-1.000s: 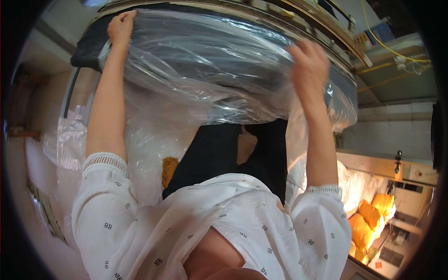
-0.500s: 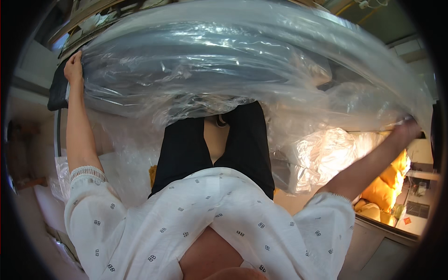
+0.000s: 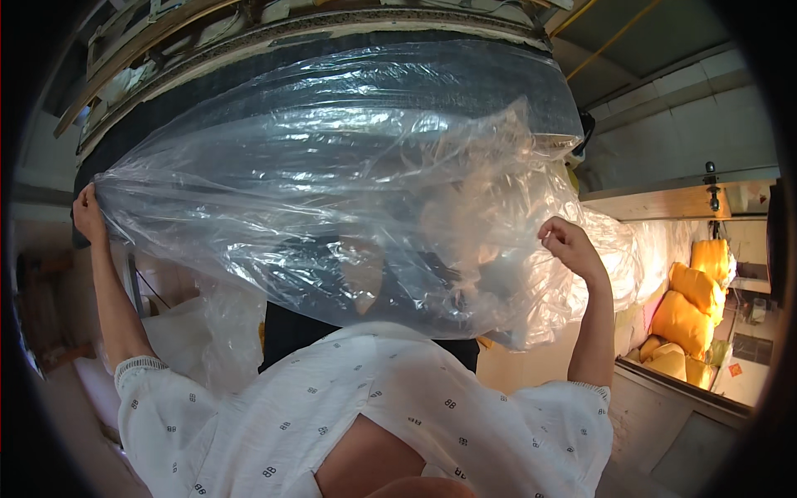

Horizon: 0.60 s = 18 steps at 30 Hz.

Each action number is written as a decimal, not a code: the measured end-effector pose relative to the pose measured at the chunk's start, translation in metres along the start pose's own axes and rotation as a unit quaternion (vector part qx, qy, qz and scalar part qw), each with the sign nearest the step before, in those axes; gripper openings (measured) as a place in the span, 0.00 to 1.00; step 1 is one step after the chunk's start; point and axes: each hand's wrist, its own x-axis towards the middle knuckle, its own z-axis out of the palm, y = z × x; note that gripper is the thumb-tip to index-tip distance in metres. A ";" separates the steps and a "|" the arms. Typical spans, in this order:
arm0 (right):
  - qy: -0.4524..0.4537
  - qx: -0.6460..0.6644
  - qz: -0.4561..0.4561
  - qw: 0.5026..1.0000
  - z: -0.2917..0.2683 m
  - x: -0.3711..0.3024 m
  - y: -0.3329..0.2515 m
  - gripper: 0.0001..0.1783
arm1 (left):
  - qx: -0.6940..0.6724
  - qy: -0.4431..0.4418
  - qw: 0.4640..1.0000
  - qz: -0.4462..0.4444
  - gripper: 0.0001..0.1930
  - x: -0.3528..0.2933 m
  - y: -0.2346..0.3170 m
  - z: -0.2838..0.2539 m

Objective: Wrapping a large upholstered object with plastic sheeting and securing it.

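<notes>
A large sheet or bag of clear plastic film (image 3: 332, 178) lies wrinkled over a dark work surface (image 3: 249, 70) and droops across my lap. At its left end the film gathers into a tight bunch, pinched in my left hand (image 3: 89, 214). Folds fan out from that grip to the right. My right hand (image 3: 571, 247) hovers at the film's crumpled right part, its fingers curled in. Whether any film is between those fingers is hidden.
More crumpled clear plastic (image 3: 639, 249) trails off to the right. Yellow bundles (image 3: 693, 303) sit beyond it, beside a wooden board (image 3: 656, 203). A wooden frame (image 3: 137, 58) runs along the far left edge. Pale plastic (image 3: 232, 332) hangs left of my legs.
My right hand has come inward from the far right. The film, billowing up before, has sunk onto the surface and my lap. My left hand has moved lower and outward, still gripping the film.
</notes>
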 end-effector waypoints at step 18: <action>0.288 0.223 -0.102 0.926 0.073 0.047 -0.043 0.19 | 0.015 -0.032 0.999 0.007 0.21 0.020 -0.017 -0.001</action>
